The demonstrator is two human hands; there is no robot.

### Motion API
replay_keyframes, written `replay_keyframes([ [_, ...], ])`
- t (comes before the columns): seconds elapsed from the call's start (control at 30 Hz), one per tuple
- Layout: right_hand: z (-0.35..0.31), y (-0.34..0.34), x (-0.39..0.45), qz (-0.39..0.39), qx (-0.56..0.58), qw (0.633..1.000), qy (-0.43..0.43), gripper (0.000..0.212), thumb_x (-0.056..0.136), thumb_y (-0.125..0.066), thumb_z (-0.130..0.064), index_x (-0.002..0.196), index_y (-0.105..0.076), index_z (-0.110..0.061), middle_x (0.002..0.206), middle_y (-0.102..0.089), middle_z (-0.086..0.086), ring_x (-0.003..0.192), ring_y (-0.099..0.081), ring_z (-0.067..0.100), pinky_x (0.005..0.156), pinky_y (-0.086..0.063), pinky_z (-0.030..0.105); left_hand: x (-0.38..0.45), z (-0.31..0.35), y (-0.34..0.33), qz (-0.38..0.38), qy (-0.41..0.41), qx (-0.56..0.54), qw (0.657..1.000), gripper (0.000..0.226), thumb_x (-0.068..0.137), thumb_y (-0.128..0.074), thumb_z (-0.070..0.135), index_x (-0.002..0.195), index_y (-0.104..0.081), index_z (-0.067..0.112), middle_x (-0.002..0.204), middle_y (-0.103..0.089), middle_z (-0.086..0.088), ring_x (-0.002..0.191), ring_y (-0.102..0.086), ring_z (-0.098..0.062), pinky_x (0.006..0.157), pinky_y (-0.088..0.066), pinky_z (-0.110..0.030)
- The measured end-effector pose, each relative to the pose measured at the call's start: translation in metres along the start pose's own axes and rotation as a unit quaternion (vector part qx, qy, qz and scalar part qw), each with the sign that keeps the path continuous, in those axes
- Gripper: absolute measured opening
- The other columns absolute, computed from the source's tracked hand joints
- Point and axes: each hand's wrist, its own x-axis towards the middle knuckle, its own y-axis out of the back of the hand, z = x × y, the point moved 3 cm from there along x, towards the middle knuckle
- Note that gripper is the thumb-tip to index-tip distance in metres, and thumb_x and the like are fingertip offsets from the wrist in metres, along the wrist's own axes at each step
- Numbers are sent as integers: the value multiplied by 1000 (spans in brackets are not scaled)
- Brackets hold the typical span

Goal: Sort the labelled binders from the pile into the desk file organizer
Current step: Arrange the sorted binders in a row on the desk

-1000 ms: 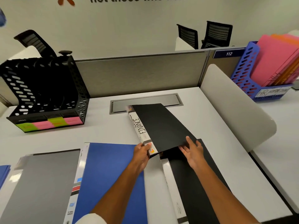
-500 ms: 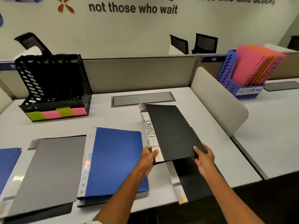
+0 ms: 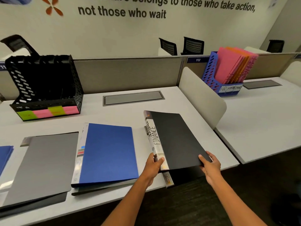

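A black binder [image 3: 175, 137] with FINANCE written on its white spine is held tilted above the desk. My left hand [image 3: 154, 167] grips its near spine corner and my right hand [image 3: 210, 165] grips its near right corner. Under it lies another black binder [image 3: 184, 176], mostly hidden, at the desk's front edge. A blue binder [image 3: 109, 152] and a grey binder [image 3: 44, 163] lie flat to the left. The black desk file organizer [image 3: 44, 85], with green and pink labels on its front, stands at the back left.
A further blue binder [image 3: 4, 157] pokes in at the far left. A grey cable hatch [image 3: 133, 97] is set into the desk [image 3: 114, 115] behind the binders. A white divider [image 3: 202, 97] bounds the right side; beyond it stands a blue organizer [image 3: 216, 85] with pink folders.
Both hands have lifted the FINANCE binder off the black binder beneath it and drawn it nearer. The view has pulled back, showing the desk's front edge.
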Motion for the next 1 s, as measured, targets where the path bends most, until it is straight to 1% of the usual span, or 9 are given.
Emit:
replay_keyframes([
  [0.13, 10, 17, 11, 1, -42, 999, 9, 49, 84, -71, -6, 129, -55, -17, 133, -52, 12, 117, -55, 31, 88, -55, 44, -4, -14, -7, 32, 6, 56, 998, 54, 97, -57, 23, 145, -34, 20, 146, -45, -5, 125, -54, -24, 98, -51, -41],
  [0.23, 14, 26, 18, 5, -132, 990, 45, 50, 85, -71, -10, 131, -55, -15, 134, -53, 10, 123, -51, 31, 100, -49, 49, -9, -28, -12, 60, 19, 91, 994, 59, 96, -58, 25, 148, -32, 19, 148, -42, -5, 128, -52, -25, 97, -50, -37],
  [0.33, 13, 32, 25, 0, -205, 975, 82, 49, 86, -71, -15, 132, -54, -14, 136, -55, 9, 128, -48, 29, 107, -42, 46, -10, -38, -20, 79, 8, 126, 989, 57, 96, -58, 24, 147, -33, 21, 145, -44, -5, 126, -53, -24, 98, -53, -38],
  [0.43, 13, 35, 33, -16, -258, 961, 97, 50, 87, -69, -16, 134, -52, -12, 137, -53, 9, 129, -47, 29, 106, -41, 45, -10, -44, -27, 93, 4, 155, 983, 54, 96, -59, 20, 145, -36, 22, 141, -48, -5, 120, -56, -22, 93, -56, -38],
  [0.57, 19, 41, 47, -31, -340, 934, 107, 49, 87, -69, -14, 134, -53, -8, 134, -55, 12, 125, -51, 30, 103, -45, 45, -7, -48, -34, 116, 9, 219, 969, 59, 95, -60, 20, 147, -34, 20, 137, -50, -7, 122, -55, -25, 98, -52, -44],
  [0.7, 24, 43, 56, -37, -448, 883, 132, 40, 85, -71, -17, 123, -61, -9, 122, -63, 12, 110, -61, 27, 90, -54, 40, -2, -46, -37, 125, 17, 275, 953, 60, 94, -61, 24, 147, -33, 20, 138, -51, -8, 124, -55, -26, 99, -52, -44],
  [0.77, 23, 41, 57, -34, -480, 865, 143, 42, 86, -70, -22, 125, -59, -12, 124, -60, 10, 111, -59, 27, 87, -54, 38, 1, -46, -37, 131, 19, 307, 942, 60, 94, -61, 28, 146, -34, 19, 137, -51, -9, 123, -55, -26, 99, -52, -45],
  [0.87, 20, 33, 55, -30, -508, 843, 175, 52, 88, -66, -33, 135, -48, -19, 133, -50, 9, 121, -49, 28, 91, -49, 40, 2, -45, -34, 164, 26, 347, 923, 67, 92, -59, 41, 148, -29, 21, 139, -47, -9, 124, -52, -25, 101, -50, -42],
  [1.0, 13, 11, 49, -84, -479, 838, 248, 66, 88, -63, -43, 144, -34, -22, 144, -40, 9, 130, -41, 30, 100, -43, 45, -7, -40, -24, 243, 14, 351, 904, 84, 86, -50, 67, 152, -19, 27, 153, -33, -5, 137, -39, -26, 108, -42, -44],
])
